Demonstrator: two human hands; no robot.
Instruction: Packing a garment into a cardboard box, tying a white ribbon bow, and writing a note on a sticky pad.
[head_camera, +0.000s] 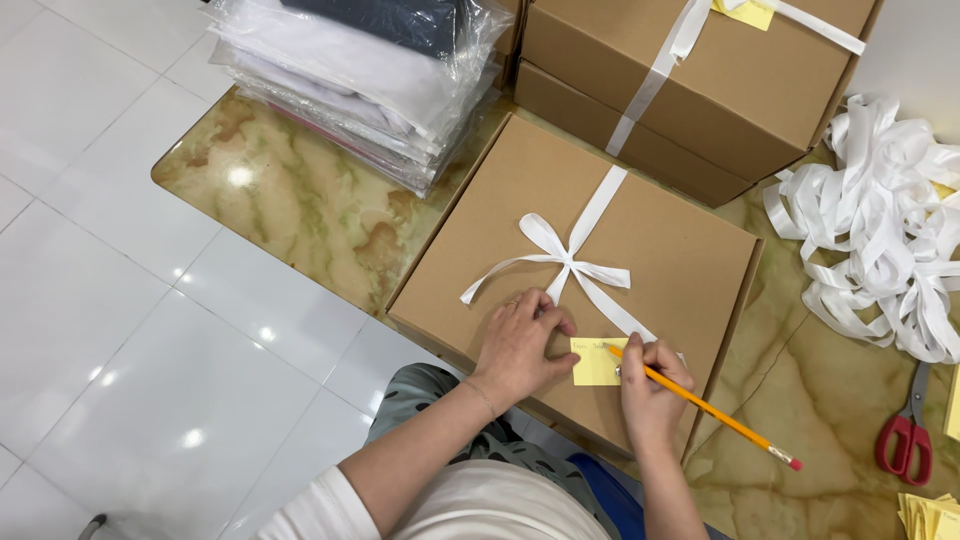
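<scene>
The fingers of the right hand (650, 385) are closed around a yellow pencil (700, 403), with its tip on a yellow sticky note (593, 362). The left hand (520, 340) grasps nothing; its fingers lie flat and its thumb presses the note's left edge, probably to keep it from sliding. The note sits on the lid of a flat brown cardboard box (660, 250), near the box's front edge, just below its white ribbon bow (560, 255). Right of the box lie a loose heap of white ribbon (890, 230) and red-handled scissors (905, 435).
</scene>
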